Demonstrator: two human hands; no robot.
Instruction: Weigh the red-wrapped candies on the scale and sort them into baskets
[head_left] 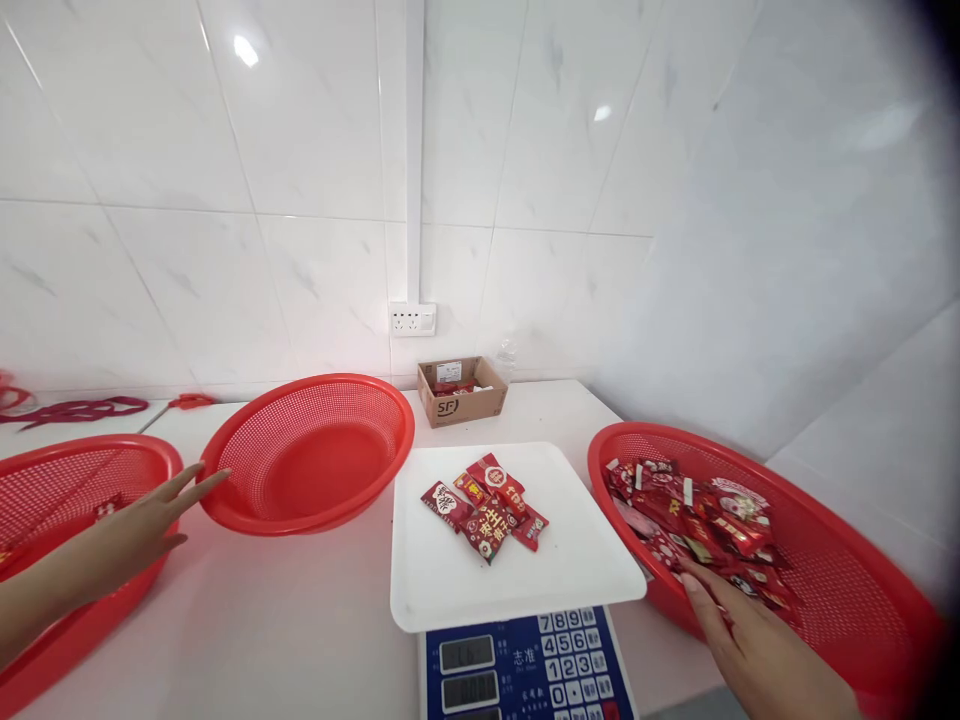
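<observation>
My left hand reaches over the rim of the left red basket. Its fingers are stretched out, with nothing in them. At the right, my right hand is at the near side of another red basket, which holds many small snack packets. Its thumb and fingers come together on a red snack packet, mostly hidden by the hand. Between my hands, several red snack packets lie in a loose pile on the white tray of a digital scale.
A third red basket stands left of the scale. Behind the tray, an open cardboard box holds red packets. Dark red ribbon lies at the back left. The tiled wall has a socket.
</observation>
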